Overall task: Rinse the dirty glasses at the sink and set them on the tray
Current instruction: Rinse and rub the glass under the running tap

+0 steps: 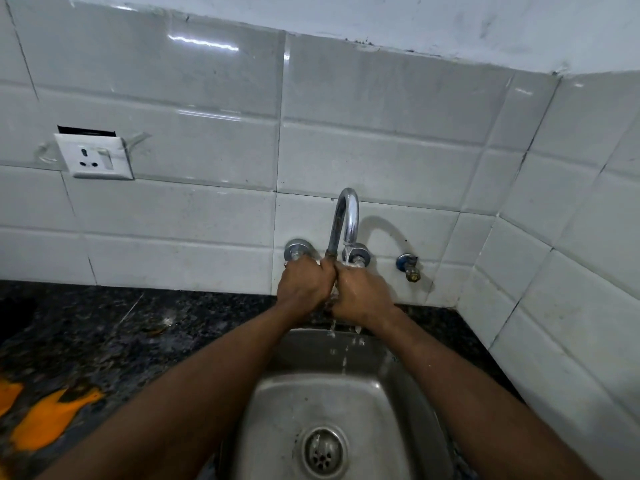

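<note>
Head view: no glasses and no tray in sight, so rinsing apparently not begun. Left hand [304, 283] and right hand [362, 292] pressed together, fingers curled, under the running tap [346, 216] at the sink's [277, 427] back edge; anything gripped, impossible to tell.

Kitchen: steel sink [273, 403], granite counter [104, 327].

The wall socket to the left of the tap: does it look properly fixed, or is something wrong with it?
The wall socket looks badly fitted. It sits tilted, a dark gap shows in the tile above its top edge, and clear tape seems to hold its sides to the wall. It is on the tiles up and left of the running tap.
</note>
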### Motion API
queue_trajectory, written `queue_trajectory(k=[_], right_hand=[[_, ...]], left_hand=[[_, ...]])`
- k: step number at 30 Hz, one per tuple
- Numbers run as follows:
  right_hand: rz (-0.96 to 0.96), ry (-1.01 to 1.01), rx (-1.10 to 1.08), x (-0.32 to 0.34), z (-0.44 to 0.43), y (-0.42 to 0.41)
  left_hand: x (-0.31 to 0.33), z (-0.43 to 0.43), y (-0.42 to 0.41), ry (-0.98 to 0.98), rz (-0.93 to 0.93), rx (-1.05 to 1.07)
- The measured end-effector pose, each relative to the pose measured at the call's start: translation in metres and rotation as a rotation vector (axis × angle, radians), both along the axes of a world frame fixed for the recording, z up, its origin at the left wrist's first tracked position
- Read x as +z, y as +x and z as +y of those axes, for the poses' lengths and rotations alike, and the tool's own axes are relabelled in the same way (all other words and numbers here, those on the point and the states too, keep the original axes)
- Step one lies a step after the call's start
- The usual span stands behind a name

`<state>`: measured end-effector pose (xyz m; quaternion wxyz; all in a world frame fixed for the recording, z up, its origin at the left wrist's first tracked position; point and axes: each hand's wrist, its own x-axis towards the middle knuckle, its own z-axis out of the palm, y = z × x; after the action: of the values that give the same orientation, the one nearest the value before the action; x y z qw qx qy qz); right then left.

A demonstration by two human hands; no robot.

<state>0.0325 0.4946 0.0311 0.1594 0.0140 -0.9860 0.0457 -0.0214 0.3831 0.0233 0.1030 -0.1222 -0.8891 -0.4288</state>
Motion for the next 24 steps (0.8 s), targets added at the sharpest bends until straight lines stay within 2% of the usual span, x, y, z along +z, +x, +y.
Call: queue_trajectory(k=[1, 2, 4, 5, 7, 9, 10, 11, 12, 13, 15, 16, 17, 20, 21, 24], right_hand=[[-0.003, -0.062, 0.013, -0.004, 0.0, 0.0], [-0.059, -0.213, 0.048, -0.002, 0.002, 0.002], [-0.288, -0.541, 0.102, 0.005, 0.011, 0.0], [-0.373, -0.639, 0.117, 0.008, 0.014, -0.001], [-0.35, -0.519, 0.042, 0.009, 0.008, 0.001], [-0.131, -0.131, -0.078, 0.004, -0.005, 0.005], [-0.008, 0.012, -0.116, 0.003, -0.008, 0.006], [0.056, 0.059, -0.133, -0.001, -0.008, 0.006], [0.042, 0.051, -0.132, -0.001, -0.008, 0.007], [-0.019, -0.048, -0.108, 0.001, -0.003, 0.007], [-0.239, -0.347, -0.064, 0.007, 0.009, 0.006], [-0.318, -0.362, -0.028, 0.007, 0.012, 0.008], [-0.328, -0.262, -0.019, 0.007, 0.013, 0.01], [-0.06, 0.382, 0.037, 0.004, 0.013, 0.012], [-0.011, 0.458, 0.071, 0.0, 0.014, 0.01], [0.053, 0.5, 0.168, -0.005, 0.011, 0.002]], left_hand=[[-0.001, 0.0, -0.001, 0.025, 0.046, -0.03], [-0.003, -0.002, -0.002, 0.048, 0.134, -0.096], [-0.005, -0.012, 0.002, 0.065, 0.336, -0.285], [-0.004, -0.014, 0.0, 0.051, 0.387, -0.345], [-0.003, -0.012, -0.001, 0.041, 0.329, -0.321], [0.003, -0.003, 0.0, 0.017, 0.139, -0.188], [0.005, 0.001, -0.001, 0.019, 0.049, -0.137], [0.006, 0.004, -0.003, 0.053, 0.01, -0.139], [0.006, 0.004, -0.004, 0.109, -0.02, -0.169], [0.007, 0.003, -0.003, 0.186, -0.056, -0.191], [0.007, -0.001, -0.004, 0.284, -0.115, -0.11], [0.006, -0.005, -0.005, 0.289, -0.136, -0.041], [0.002, -0.009, -0.007, 0.297, -0.18, 0.011], [-0.007, -0.015, -0.006, 0.403, -0.415, 0.033], [-0.011, -0.017, -0.005, 0.429, -0.466, 0.03], [-0.02, -0.02, -0.002, 0.448, -0.564, 0.015]])
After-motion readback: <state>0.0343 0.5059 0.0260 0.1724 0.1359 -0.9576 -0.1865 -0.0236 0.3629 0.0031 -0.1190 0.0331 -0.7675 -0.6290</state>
